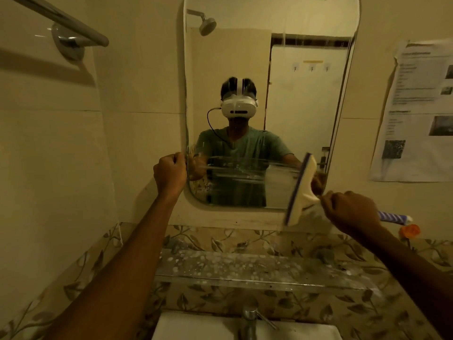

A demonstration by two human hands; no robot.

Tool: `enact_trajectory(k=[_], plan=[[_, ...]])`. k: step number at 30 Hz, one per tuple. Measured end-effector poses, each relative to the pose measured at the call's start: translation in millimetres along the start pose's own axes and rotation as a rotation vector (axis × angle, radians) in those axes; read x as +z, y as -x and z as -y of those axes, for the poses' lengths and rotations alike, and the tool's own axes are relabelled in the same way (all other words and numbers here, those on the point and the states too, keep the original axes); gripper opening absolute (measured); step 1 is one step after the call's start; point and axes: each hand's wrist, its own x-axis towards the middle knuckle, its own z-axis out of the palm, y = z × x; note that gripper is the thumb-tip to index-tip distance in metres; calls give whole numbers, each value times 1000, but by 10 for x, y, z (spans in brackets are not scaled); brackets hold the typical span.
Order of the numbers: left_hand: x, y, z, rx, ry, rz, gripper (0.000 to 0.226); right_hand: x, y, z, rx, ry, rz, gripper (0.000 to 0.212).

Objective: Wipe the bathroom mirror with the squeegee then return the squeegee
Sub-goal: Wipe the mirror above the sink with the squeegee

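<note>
A tall rounded mirror [301,99] hangs on the wall ahead, wet and streaked across its lower part. My right hand [350,211] grips the handle of a white squeegee [302,190] with a dark blade; the blade stands nearly upright against the mirror's lower right corner and reaches past the bottom edge. My left hand [170,173] is closed around the mirror's left edge at about the same height. The reflection shows a person wearing a white headset and a green shirt.
A glass shelf [257,269] spotted with droplets runs below the mirror. A striped tube [394,217] and an orange cap [409,231] sit at the right. A tap [250,317] and white basin [191,327] are at the bottom, a towel rail [61,23] upper left, papers [416,111] on the right wall.
</note>
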Motion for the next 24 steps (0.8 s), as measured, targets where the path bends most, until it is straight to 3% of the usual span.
enact_trajectory(k=[4, 8, 12, 14, 18, 24], plan=[[4, -2, 3, 4, 1, 4, 36, 8, 55, 180, -53, -12, -92, 47], [-15, 5, -10, -20, 23, 19, 36, -107, 14, 1198, -352, -173, -36, 47], [-27, 5, -25, -50, 30, 32, 36, -91, -80, 1982, -402, -177, -76, 53], [-30, -4, -22, -58, 21, 43, 36, -31, -125, 1926, -372, -148, -68, 51], [-24, -27, 3, -38, 8, 44, 38, 18, -125, 1157, -263, -151, 122, 42], [-46, -94, 48, -37, 10, 100, 38, 81, -54, 466, -134, 35, 52, 44]])
